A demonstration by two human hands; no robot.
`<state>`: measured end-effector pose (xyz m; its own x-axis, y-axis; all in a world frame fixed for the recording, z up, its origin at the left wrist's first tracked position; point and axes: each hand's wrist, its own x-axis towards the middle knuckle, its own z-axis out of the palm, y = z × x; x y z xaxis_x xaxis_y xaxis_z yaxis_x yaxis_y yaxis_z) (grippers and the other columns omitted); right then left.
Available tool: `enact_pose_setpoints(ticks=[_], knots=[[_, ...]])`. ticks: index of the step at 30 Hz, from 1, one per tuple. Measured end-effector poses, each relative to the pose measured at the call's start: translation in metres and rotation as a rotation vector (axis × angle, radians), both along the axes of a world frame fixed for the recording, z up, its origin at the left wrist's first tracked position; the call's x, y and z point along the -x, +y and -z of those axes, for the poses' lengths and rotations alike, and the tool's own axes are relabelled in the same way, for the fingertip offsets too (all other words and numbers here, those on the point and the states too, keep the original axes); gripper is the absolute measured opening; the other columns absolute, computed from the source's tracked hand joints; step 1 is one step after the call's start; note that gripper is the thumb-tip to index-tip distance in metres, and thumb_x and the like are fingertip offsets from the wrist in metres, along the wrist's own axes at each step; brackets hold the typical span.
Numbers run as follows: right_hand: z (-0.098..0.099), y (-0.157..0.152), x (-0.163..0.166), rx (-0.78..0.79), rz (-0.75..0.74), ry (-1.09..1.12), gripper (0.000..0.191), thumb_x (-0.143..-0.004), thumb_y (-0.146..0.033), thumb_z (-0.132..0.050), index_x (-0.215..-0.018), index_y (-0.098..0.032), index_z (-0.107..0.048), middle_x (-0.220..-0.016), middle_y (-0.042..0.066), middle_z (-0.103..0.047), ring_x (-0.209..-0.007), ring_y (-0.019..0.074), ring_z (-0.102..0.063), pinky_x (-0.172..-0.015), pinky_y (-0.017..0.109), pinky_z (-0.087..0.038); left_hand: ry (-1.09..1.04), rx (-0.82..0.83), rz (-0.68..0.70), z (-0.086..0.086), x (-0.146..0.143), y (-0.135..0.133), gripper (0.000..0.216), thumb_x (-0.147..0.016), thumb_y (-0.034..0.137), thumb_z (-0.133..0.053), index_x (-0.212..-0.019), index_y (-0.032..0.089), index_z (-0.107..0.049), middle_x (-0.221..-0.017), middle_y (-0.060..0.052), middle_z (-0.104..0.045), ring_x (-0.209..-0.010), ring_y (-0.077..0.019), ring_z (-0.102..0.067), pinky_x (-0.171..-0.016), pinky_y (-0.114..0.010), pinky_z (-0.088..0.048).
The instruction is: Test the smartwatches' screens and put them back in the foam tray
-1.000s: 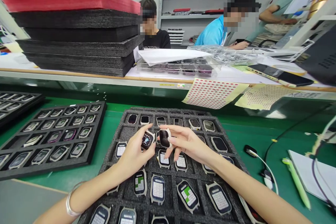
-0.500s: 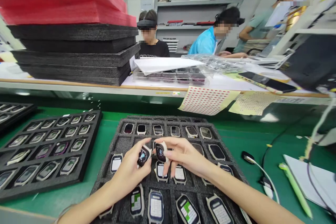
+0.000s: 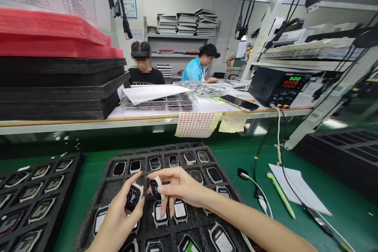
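Note:
My left hand (image 3: 122,208) grips a smartwatch body (image 3: 134,197) between thumb and fingers, its dark screen lit with a small coloured picture. Close beside it, my right hand (image 3: 180,185) pinches a second smartwatch body (image 3: 155,189), tilted so that its pale side faces right. Neither watch has a strap. Both are held above a black foam tray (image 3: 110,187) whose square compartments hold several more watch bodies. Some of those show white or green-and-white screens, such as the watch (image 3: 180,209) under my right hand; the back rows are dark. My left hand partly covers watches below it.
Another foam tray of watches (image 3: 41,208) lies at left. A charging puck with cable (image 3: 243,173), a green pen (image 3: 282,197) and white paper (image 3: 301,189) lie at right. Behind, a shelf carries stacked foam (image 3: 59,98), a phone (image 3: 239,102) and a power supply (image 3: 280,86). Co-workers sit beyond.
The view has swung right and up, bringing the power supply and right-hand foam trays into sight. Both hands keep hold of their watches, close together over the tray.

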<state>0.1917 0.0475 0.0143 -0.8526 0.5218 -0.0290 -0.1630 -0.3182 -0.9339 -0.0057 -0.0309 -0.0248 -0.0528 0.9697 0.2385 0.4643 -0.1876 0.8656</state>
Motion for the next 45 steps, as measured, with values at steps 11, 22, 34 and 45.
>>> enact_pose_setpoints(ticks=[11, 22, 34, 45], knots=[[-0.003, 0.0, 0.004, -0.101, -0.002, -0.014, 0.048, -0.081, -0.034, -0.07, -0.123, -0.017, -0.055, -0.107, 0.013, -0.059, -0.057, 0.0157, -0.068, -0.04, 0.017, -0.051, 0.094, 0.015, 0.08, -0.017, 0.003, -0.001, 0.048, -0.084, 0.023, -0.049, -0.131, 0.022, -0.037, -0.136, -0.008, -0.048, -0.128, -0.0236, -0.041, -0.105, -0.039, -0.035], [-0.008, 0.002, 0.006, -0.11, 0.009, -0.032, 0.042, -0.083, -0.029, -0.068, -0.121, -0.018, -0.058, -0.112, 0.014, -0.058, -0.061, 0.0183, -0.069, -0.04, 0.018, -0.053, 0.049, -0.008, 0.07, -0.028, 0.003, -0.004, 0.046, -0.084, 0.02, -0.049, -0.129, 0.02, -0.038, -0.133, -0.009, -0.049, -0.125, -0.0228, -0.043, -0.105, -0.036, -0.033], [-0.013, -0.001, 0.003, -0.121, 0.018, 0.022, 0.038, -0.084, -0.028, -0.066, -0.118, -0.014, -0.057, -0.102, 0.015, -0.065, -0.054, 0.0191, -0.069, -0.039, 0.021, -0.054, 0.011, -0.047, 0.052, -0.032, 0.006, -0.006, 0.042, -0.082, 0.015, -0.048, -0.123, 0.021, -0.042, -0.123, -0.006, -0.055, -0.114, -0.021, -0.051, -0.097, -0.032, -0.038], [-0.014, 0.001, 0.002, -0.084, -0.032, -0.006, 0.043, -0.087, -0.028, -0.062, -0.126, -0.018, -0.05, -0.108, 0.014, -0.061, -0.062, 0.0193, -0.069, -0.041, 0.021, -0.055, -0.176, 0.024, 0.056, -0.027, 0.006, -0.003, 0.052, -0.08, 0.021, -0.058, -0.129, 0.023, -0.04, -0.132, -0.007, -0.048, -0.12, -0.0256, -0.045, -0.1, -0.037, -0.036]])
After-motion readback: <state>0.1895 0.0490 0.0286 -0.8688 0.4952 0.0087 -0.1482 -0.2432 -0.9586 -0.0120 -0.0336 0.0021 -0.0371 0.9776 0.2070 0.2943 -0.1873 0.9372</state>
